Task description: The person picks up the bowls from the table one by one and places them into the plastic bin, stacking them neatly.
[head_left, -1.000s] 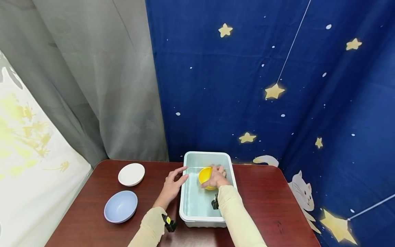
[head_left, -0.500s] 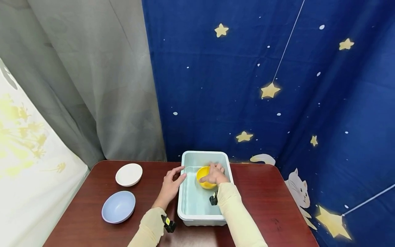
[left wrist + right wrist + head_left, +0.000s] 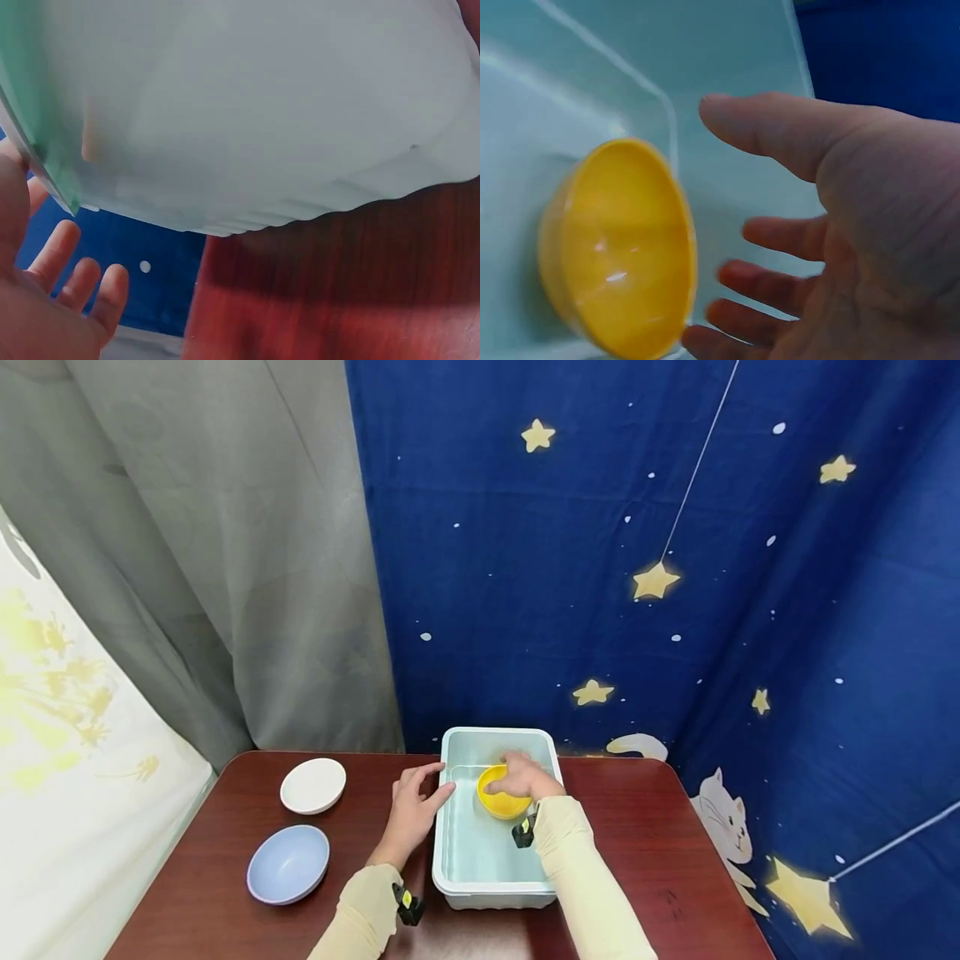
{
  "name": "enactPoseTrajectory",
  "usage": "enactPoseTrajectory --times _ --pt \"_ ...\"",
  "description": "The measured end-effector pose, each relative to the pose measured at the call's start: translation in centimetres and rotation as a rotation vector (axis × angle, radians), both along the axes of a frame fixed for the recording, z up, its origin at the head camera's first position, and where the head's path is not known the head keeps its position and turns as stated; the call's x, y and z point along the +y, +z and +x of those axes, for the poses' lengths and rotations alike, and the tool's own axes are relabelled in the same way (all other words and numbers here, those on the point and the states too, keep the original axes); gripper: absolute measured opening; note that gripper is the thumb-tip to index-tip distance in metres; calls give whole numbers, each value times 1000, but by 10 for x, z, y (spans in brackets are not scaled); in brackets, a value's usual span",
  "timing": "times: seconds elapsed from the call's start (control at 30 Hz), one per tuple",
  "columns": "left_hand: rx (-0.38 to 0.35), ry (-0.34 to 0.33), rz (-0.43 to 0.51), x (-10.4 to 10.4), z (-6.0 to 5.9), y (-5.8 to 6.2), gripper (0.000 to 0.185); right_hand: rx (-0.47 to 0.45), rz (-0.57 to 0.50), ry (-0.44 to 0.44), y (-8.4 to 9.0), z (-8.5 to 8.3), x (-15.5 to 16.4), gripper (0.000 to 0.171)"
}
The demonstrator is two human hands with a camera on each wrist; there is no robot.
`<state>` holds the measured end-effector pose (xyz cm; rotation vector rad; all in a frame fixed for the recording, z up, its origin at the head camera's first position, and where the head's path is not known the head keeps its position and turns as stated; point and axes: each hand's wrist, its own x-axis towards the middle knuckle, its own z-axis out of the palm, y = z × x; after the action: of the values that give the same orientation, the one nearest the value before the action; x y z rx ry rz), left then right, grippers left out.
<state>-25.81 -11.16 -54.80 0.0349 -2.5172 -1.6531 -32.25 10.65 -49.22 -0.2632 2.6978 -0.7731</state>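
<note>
A yellow bowl sits inside a pale blue-green plastic tub in the head view. Over the bowl is my right hand, reaching into the tub. The right wrist view has this hand apart from the yellow bowl, thumb and fingers spread, holding nothing. At the tub's left side, my left hand has its fingertips against the rim. In the left wrist view, some fingers of the left hand are loosely extended beside the tub's outer wall.
A white bowl and a light blue bowl stand on the left of the dark red wooden table. Behind the table hang a grey curtain and a blue star-patterned curtain.
My right hand has drawn slightly away from the yellow bowl, which stays in the tub. The left hand remains at the rim. The head view has shifted a little.
</note>
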Motion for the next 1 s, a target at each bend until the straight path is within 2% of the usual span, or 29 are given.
enactPoseTrajectory --times 0.17,0.37,0.53,0.67,0.8,1.0 --pt "50 19 -96 -2 1 7 53 -25 -28 117 18 0 2 67" --pt "42 40 -79 -9 4 10 55 4 -49 170 36 2 4 59" --pt "50 74 -72 -17 6 12 58 -11 -97 149 51 6 10 58" --pt "86 99 -102 -25 10 15 63 -34 -131 136 61 11 17 56" --pt "122 130 -145 -37 15 19 71 -16 -118 125 70 16 26 53" --pt "117 175 -170 -57 26 27 83 17 -83 67 79 23 41 54"
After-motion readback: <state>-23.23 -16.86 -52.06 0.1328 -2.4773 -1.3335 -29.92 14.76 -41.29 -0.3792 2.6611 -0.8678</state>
